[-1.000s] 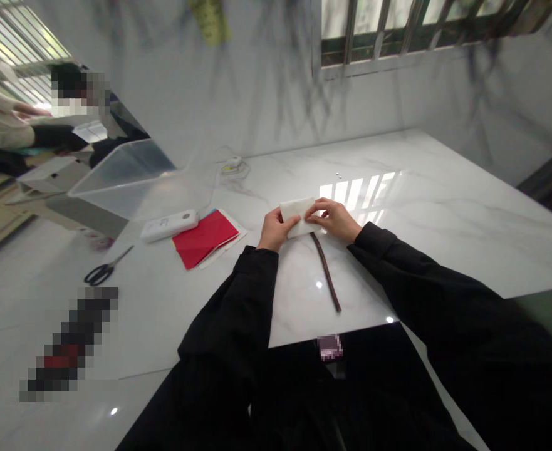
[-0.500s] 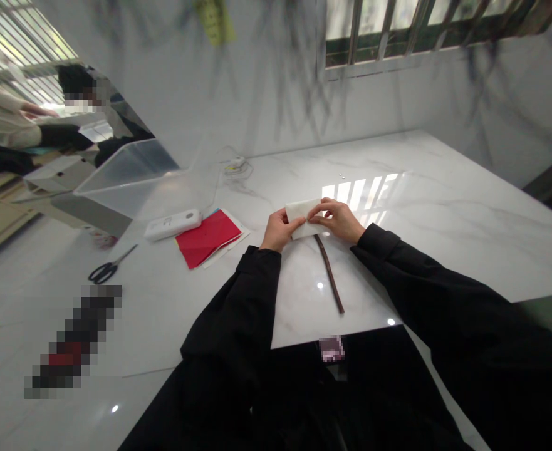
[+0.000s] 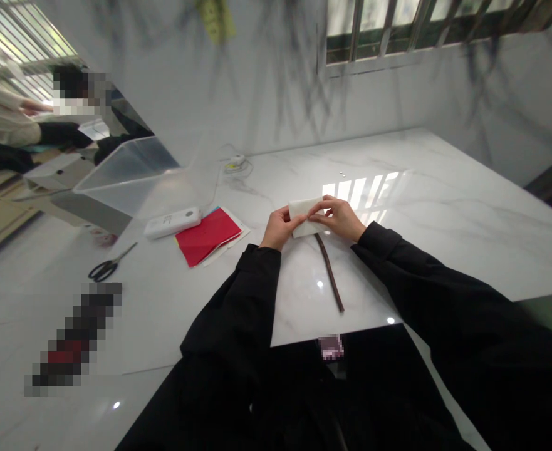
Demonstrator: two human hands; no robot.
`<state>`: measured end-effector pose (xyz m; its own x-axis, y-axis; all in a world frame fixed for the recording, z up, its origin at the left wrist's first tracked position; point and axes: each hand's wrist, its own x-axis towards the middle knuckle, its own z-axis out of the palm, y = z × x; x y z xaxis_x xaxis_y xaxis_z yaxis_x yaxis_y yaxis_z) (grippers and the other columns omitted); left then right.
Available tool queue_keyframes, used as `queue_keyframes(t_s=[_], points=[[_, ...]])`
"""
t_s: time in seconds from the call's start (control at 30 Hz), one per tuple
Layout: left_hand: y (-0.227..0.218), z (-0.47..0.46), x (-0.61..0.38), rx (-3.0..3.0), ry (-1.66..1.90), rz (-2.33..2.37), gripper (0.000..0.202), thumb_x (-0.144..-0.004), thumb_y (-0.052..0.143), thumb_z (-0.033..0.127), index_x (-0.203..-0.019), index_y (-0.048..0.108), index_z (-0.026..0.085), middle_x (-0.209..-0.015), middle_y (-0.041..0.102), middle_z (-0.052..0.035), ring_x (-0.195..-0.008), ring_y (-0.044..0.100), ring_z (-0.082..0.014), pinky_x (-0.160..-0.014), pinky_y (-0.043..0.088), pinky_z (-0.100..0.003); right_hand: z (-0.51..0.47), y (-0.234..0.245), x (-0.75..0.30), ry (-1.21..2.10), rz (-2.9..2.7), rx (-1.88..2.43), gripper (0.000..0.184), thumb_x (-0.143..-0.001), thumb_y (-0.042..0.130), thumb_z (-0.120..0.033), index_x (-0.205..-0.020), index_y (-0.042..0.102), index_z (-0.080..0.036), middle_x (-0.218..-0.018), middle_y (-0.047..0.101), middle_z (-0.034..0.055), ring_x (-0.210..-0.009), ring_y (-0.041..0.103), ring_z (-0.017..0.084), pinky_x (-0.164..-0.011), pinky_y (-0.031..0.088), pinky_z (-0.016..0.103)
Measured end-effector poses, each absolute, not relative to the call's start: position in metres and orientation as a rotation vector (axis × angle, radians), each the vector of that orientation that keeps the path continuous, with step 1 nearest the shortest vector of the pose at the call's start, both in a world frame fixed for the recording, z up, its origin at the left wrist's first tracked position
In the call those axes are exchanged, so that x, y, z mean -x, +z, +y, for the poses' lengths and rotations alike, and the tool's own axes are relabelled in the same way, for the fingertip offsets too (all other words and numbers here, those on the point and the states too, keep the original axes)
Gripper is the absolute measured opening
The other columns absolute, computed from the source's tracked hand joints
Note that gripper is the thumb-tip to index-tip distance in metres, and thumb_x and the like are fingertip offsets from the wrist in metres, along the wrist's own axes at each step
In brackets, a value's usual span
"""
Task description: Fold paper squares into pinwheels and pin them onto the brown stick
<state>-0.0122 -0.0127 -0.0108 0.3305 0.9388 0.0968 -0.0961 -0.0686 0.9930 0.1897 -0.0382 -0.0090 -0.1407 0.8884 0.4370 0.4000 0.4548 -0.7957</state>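
A small cream-white rectangular sheet [image 3: 304, 208], felt or folded paper, is held up between both hands over the table. My left hand [image 3: 278, 228] grips its left side, thumb on the near face and fingers behind. My right hand [image 3: 339, 217] pinches at the sheet's middle and right side, its thumb and index fingertip close to my left thumb. Just below the sheet a thin dark brown stick [image 3: 331, 275] lies on the white tabletop; its upper end is hidden behind the sheet or touches its lower edge, I cannot tell which.
Left of my hands lies a stack of red and white sheets [image 3: 208, 235] beside a white oblong device [image 3: 173, 223]. Black-handled scissors [image 3: 109, 265] and a blurred-out dark object [image 3: 76, 338] are further left. A clear plastic bin [image 3: 130, 166] stands behind; a person [image 3: 12, 116] is beyond it.
The sheet has shifted very slightly to the right in my hands and its tilt differs a little. Both hands keep nearly the same pose, and the stick lies as before.
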Motion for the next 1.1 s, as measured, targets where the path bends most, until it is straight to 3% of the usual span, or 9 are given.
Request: queue_keyframes(t_s=[0.37, 0.47, 0.57, 0.67, 0.8, 1.0, 1.1], points=[[-0.009, -0.015, 0.012, -1.321, 1.062, 0.806, 0.069, -0.061, 0.094, 0.052, -0.114, 0.077, 0.012, -0.106, 0.080, -0.0121, -0.094, 0.075, -0.0277, -0.085, 0.059, -0.038, -0.043, -0.008, -0.181, 0.703, -1.627, 1.116, 0.022, -0.086, 0.077, -0.043, -0.093, 0.076, -0.022, -0.100, 0.073, 0.0052, -0.092, 0.066, 0.021, -0.072, 0.055, 0.031], [-0.009, -0.016, 0.012, -1.303, 1.069, 0.807, 0.069, -0.062, 0.094, 0.052, -0.115, 0.076, 0.012, -0.103, 0.080, -0.0113, -0.091, 0.075, -0.0261, -0.084, 0.059, -0.038, -0.046, -0.007, -0.177, 0.725, -1.590, 1.088, 0.034, -0.085, 0.077, -0.044, -0.112, 0.072, -0.023, -0.109, 0.074, 0.0048, -0.091, 0.068, 0.021, -0.077, 0.058, 0.034], [-0.008, -0.016, 0.011, -1.303, 1.069, 0.845, 0.067, -0.061, 0.095, 0.049, -0.113, 0.077, 0.013, -0.099, 0.080, -0.0108, -0.087, 0.074, -0.0253, -0.081, 0.059, -0.037, -0.047, -0.007, -0.176, 0.740, -1.561, 1.058, 0.062, -0.084, 0.078, -0.042, -0.141, 0.059, -0.026, -0.115, 0.074, 0.0062, -0.093, 0.070, 0.023, -0.081, 0.060, 0.037], [-0.009, -0.015, 0.011, -1.326, 1.081, 0.885, 0.063, -0.060, 0.095, 0.047, -0.110, 0.078, 0.013, -0.099, 0.080, -0.0106, -0.085, 0.073, -0.0245, -0.079, 0.058, -0.035, -0.047, -0.009, -0.176, 0.755, -1.544, 1.091, 0.078, -0.084, 0.079, -0.043, -0.153, 0.047, -0.026, -0.113, 0.074, 0.0081, -0.093, 0.071, 0.025, -0.080, 0.061, 0.039], [-0.008, -0.014, 0.012, -1.340, 1.085, 0.874, 0.059, -0.061, 0.094, 0.047, -0.107, 0.080, 0.012, -0.099, 0.080, -0.0100, -0.084, 0.072, -0.0233, -0.080, 0.058, -0.035, -0.043, -0.013, -0.177, 0.860, -1.483, 1.047, 0.082, -0.080, 0.082, -0.045, -0.151, 0.047, -0.022, -0.105, 0.074, 0.0079, -0.090, 0.071, 0.025, -0.081, 0.062, 0.040], [-0.005, -0.017, 0.011, -1.360, 1.069, 0.862, 0.065, -0.059, 0.094, 0.052, -0.107, 0.079, 0.010, -0.095, 0.080, -0.0094, -0.083, 0.072, -0.0237, -0.077, 0.058, -0.035, -0.040, -0.011, -0.179, 0.988, -1.412, 1.032, 0.062, -0.070, 0.089, -0.049, -0.119, 0.065, -0.019, -0.097, 0.073, 0.0062, -0.084, 0.070, 0.023, -0.079, 0.062, 0.038], [-0.003, -0.018, 0.010, -1.338, 1.079, 0.847, 0.067, -0.058, 0.095, 0.052, -0.108, 0.079, 0.011, -0.095, 0.081, -0.0099, -0.084, 0.072, -0.0239, -0.079, 0.059, -0.036, -0.041, -0.009, -0.179, 1.122, -1.288, 1.021, 0.067, -0.065, 0.092, -0.048, -0.118, 0.065, -0.019, -0.095, 0.075, 0.0051, -0.083, 0.071, 0.022, -0.077, 0.062, 0.037]])
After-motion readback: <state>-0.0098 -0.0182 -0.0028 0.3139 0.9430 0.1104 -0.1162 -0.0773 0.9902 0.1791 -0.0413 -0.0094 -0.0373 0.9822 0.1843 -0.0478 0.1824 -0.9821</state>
